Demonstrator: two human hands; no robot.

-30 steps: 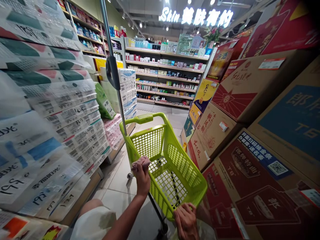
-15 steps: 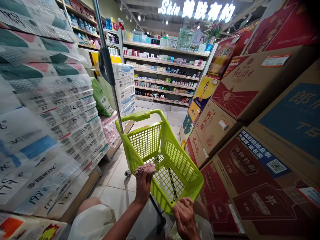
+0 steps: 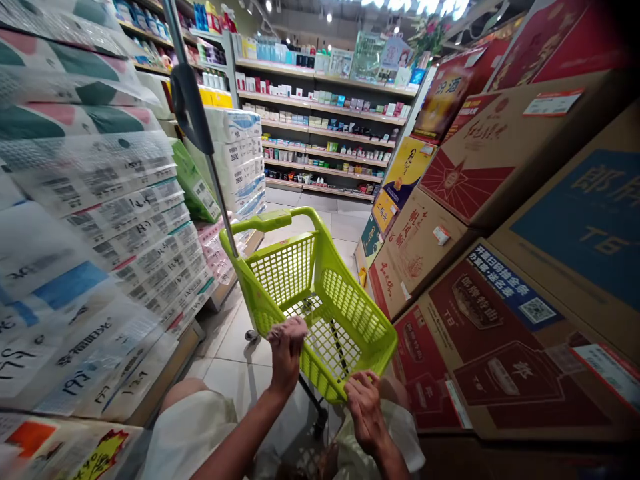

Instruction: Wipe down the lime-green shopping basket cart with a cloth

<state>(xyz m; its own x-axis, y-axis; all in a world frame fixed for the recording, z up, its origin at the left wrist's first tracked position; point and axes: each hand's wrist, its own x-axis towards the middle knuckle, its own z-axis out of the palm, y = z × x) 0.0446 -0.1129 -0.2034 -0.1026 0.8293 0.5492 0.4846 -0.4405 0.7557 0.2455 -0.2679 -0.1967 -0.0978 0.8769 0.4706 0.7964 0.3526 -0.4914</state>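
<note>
A lime-green plastic shopping cart [image 3: 357, 297] with a lattice basket stands in front of my knees, nothing lying in the basket. My left hand [image 3: 287, 363] is closed around a crumpled pinkish cloth [image 3: 289, 329] at the cart's left rim. On the near right corner of the rim, my right hand [image 3: 364, 407] has its fingers curled over the green edge. A metal pole [image 3: 220, 193] with a dark grey grip [image 3: 190, 110] rises from the cart's left far corner.
Stacks of wrapped paper packs [image 3: 145, 227] line the left side. Cartons [image 3: 480, 293] with red and blue print are piled up on the right. Straight ahead, a shelf unit [image 3: 320, 123] holds many small boxes and bottles. The tiled floor [image 3: 230, 333] runs between them.
The view has tilted down, and the cart appears slightly farther left and higher. My left hand still holds the cloth, and my right hand remains on the rim.
</note>
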